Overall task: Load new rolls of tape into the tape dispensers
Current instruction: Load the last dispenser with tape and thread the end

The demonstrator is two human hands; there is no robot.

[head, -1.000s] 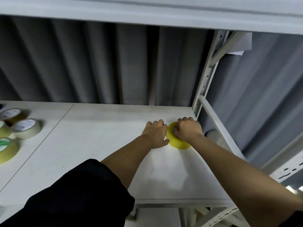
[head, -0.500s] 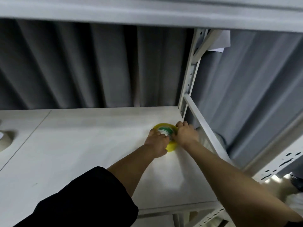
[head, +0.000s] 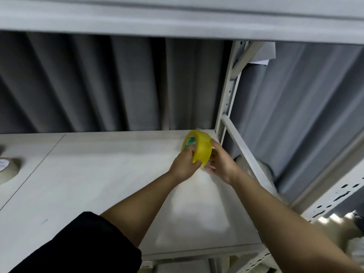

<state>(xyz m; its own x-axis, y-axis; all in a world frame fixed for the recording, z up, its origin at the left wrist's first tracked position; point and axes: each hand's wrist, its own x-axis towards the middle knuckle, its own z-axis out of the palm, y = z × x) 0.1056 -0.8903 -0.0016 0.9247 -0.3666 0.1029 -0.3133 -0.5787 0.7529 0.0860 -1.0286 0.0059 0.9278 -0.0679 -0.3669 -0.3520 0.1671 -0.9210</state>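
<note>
Overhead, another shelf board (head: 177, 18) spans the pale shelf (head: 88, 174), grey curtain (head: 98, 85) behind.

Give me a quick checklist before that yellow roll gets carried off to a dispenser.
1. Yellow tape roll held by both hands: ok, left hand, right hand.
2. Roll lifted off the shelf: ok, tilted on edge.
3. Loose tape end found: cannot tell.
4. Dispenser in view: not ok, none visible.
5. Path clear of the shelf post: ok, though the roll sits near it.
</note>
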